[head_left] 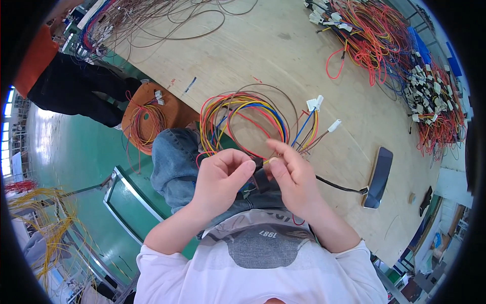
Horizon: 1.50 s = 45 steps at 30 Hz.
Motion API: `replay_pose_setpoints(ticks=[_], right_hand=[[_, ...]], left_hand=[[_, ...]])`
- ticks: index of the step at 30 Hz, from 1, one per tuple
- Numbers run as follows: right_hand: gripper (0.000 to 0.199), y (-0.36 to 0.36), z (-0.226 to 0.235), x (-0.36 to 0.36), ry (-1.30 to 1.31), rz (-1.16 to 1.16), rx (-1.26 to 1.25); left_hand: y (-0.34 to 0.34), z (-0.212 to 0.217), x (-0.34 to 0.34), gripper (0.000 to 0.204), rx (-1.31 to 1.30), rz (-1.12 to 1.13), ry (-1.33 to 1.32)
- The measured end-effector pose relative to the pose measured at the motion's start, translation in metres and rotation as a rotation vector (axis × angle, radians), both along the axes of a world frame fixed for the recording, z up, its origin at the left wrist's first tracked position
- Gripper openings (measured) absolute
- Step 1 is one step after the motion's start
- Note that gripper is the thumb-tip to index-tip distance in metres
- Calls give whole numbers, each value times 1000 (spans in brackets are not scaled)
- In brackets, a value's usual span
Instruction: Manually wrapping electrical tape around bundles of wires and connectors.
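Note:
A coil of red, yellow, blue and brown wires lies at the table's edge, in front of me. Two white connectors, a larger one and a slim one, end its loose tails. My left hand is closed, thumb and fingertips pinched at a piece of black tape that hangs between my hands. My right hand pinches the near side of the wires between thumb and fingers, its index finger partly extended. The fingers hide the exact spot where tape and wires meet.
A phone lies on the right, with a black cord near it. Heaped wire bundles with white connectors fill the far right. Another coil rests on an orange stool. A person stands at the left.

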State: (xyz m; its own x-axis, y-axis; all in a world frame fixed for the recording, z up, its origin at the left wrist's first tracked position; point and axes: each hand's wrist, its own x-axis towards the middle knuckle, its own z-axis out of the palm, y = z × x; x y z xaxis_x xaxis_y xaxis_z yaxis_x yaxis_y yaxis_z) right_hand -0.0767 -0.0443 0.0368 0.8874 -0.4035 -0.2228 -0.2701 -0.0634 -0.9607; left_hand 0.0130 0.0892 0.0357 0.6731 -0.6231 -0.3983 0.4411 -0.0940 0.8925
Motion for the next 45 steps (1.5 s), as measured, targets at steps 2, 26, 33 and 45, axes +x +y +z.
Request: replay_pose_setpoints(ticks=[2, 26, 33, 45], right_hand=[[22, -5, -9, -3, -17, 70, -9], [22, -25, -2, 26, 57, 171, -117], [29, -35, 18, 57, 102, 192, 819], [19, -34, 39, -42, 47, -8, 588]], left_hand=[[0, 2, 0, 8, 81, -34, -185], [-2, 33, 17, 11, 327, -566, -1005], [-7, 28, -4, 14, 344, -434, -1548], [-17, 1, -22, 37, -240, -241, 989]])
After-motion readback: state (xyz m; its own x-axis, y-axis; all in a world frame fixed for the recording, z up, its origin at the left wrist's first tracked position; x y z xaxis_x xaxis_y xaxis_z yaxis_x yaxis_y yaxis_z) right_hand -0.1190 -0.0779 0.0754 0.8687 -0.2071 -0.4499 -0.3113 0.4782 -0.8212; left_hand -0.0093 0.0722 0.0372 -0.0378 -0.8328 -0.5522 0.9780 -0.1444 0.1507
